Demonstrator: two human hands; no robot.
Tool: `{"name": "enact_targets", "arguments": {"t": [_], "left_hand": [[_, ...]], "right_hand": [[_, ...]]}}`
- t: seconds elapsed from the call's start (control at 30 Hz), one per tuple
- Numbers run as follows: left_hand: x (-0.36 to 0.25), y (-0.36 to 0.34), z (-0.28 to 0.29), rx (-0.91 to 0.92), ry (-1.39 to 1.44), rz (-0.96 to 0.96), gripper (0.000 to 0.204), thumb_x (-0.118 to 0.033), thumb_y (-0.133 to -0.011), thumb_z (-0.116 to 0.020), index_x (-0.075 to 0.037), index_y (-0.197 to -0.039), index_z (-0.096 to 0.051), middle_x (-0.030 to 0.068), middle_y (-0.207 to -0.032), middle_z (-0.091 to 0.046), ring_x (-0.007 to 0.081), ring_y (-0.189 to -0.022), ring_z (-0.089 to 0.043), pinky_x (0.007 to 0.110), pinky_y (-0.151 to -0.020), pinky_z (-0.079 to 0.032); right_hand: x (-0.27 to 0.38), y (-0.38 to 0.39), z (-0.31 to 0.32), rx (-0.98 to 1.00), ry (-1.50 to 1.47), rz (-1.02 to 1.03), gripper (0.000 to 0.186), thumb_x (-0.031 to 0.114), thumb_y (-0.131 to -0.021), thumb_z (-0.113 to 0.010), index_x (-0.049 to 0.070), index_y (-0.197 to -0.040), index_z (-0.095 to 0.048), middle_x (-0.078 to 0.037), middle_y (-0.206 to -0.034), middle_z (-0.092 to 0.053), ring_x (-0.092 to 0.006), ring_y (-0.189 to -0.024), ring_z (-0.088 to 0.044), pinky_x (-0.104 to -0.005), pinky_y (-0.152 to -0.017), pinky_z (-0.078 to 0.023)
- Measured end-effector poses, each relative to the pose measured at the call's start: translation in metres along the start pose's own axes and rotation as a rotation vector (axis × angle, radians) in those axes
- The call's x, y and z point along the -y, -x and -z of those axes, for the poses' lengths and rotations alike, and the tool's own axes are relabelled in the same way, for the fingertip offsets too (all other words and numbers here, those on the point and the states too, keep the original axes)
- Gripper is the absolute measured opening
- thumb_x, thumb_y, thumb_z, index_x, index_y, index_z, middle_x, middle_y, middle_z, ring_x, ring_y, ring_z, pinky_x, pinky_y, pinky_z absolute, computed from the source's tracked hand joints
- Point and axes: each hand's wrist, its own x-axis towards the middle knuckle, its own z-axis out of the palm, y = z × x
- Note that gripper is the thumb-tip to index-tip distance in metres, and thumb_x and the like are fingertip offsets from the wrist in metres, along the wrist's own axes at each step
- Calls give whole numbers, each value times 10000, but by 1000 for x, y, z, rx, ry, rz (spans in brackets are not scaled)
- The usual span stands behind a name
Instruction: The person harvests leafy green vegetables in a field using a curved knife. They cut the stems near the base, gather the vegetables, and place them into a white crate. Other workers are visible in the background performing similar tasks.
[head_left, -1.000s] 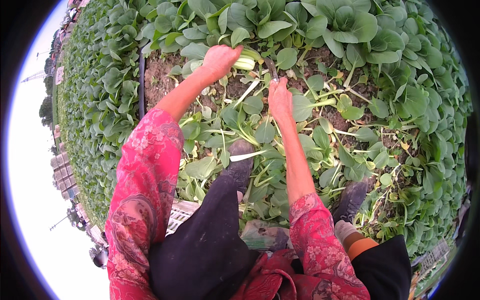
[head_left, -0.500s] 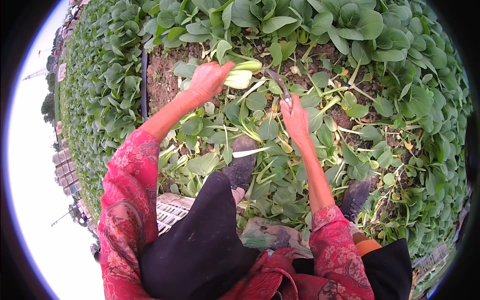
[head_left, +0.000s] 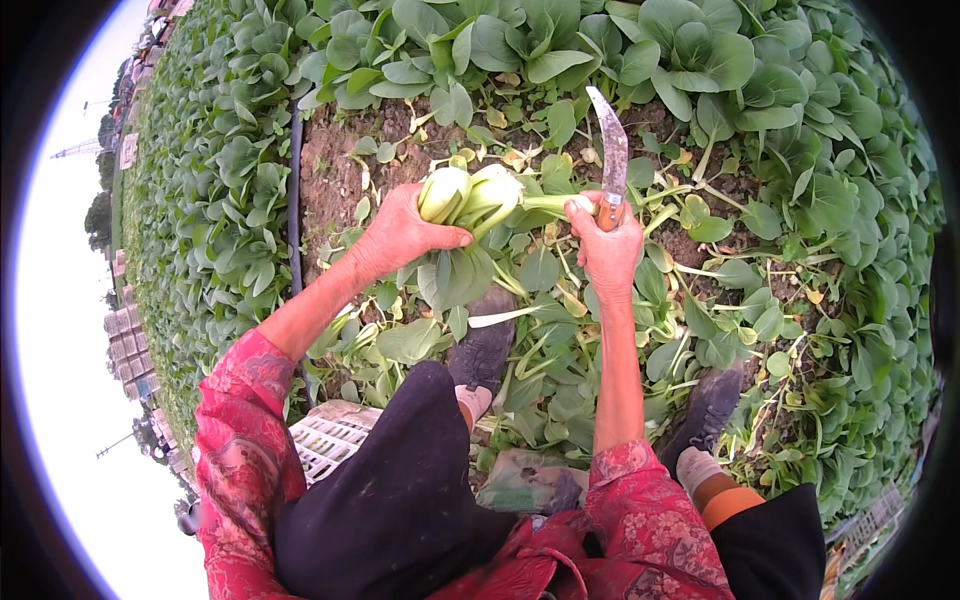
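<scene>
We have lifted the cut bok choy [head_left: 470,195] higher since a moment ago; our left hand [head_left: 400,235] grips it above the soil, while our right hand [head_left: 605,245] clasps the knife [head_left: 612,150], blade now upright.

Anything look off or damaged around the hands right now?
Mostly normal. Loose cut leaves lie strewn over the soil between the rows. The knife in the right hand has a worn, mottled blade pointing up, close to the bok choy held by the left hand.
</scene>
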Motion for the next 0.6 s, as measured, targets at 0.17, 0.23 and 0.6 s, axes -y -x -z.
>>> {"name": "enact_targets", "arguments": {"t": [0.17,0.23,0.6], "left_hand": [[-23,-19,-12,-46,-267,-518,545,-87,-717,-803,8,-1207,-584,37,-1095,-641,113,-987,-584,295,-909,-473],[-28,-24,-14,61,13,-282,544,-70,-721,-796,-1,-1215,-580,29,-1102,-639,115,-978,-589,299,-903,-478],[-43,-80,-13,-87,-728,-470,584,-70,-676,-704,-96,-1247,-581,141,-962,-699,291,-856,-683,344,-800,-535]], "right_hand": [[21,12,-21,232,-276,-67,297,111,-799,-751,0,-1030,-602,-37,-693,-621,-56,-402,-471,-208,-357,-351],[16,3,-19,207,-382,-47,321,110,-803,-745,-13,-1056,-590,-54,-693,-625,-63,-392,-477,-206,-347,-348],[-14,-27,16,-21,203,-151,382,400,-878,-691,62,-840,-517,3,-540,-481,-71,-382,-437,-248,-331,-337]]}}
